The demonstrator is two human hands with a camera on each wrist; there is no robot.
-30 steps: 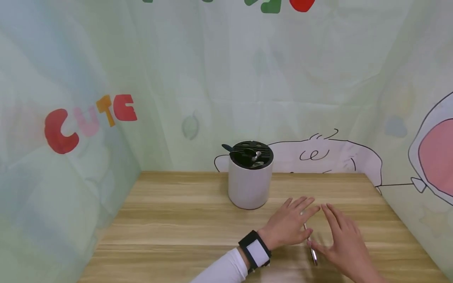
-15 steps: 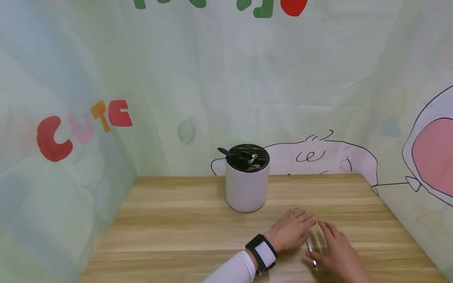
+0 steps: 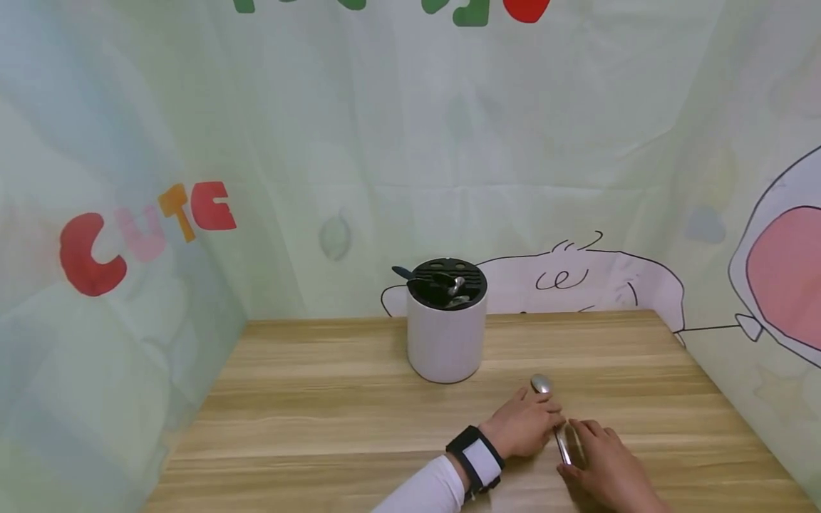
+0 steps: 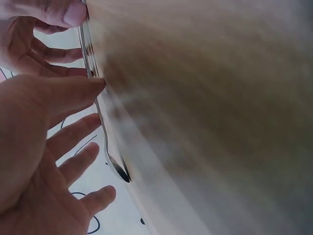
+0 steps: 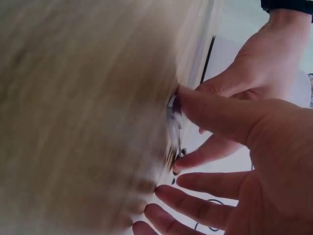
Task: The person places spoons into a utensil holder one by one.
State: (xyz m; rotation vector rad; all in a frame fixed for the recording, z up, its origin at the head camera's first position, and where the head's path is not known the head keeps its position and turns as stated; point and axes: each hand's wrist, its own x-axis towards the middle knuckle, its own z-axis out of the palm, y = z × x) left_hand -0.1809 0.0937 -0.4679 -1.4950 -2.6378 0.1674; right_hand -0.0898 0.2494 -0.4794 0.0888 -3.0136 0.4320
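Note:
A metal spoon lies on the wooden table, its bowl pointing to the back and its handle toward the front. My left hand pinches the middle of the handle between thumb and forefinger, and its other fingers spread beyond in the left wrist view. Close to its right, my right hand straddles the handle's near end. In the right wrist view the right thumb is at the handle tip, while the right fingers stay fairly straight and spread near the tabletop.
Farther back stands a white cylindrical utensil holder with a slotted black top, where several utensils rest. A printed cloth backdrop encloses the back and sides of the wooden table. A black strap circles the left wrist.
My left hand has lowered and drawn toward the front, uncovering the spoon's bowl and closing on the handle. My right hand has shifted slightly and its fingers have come lower beside the handle.

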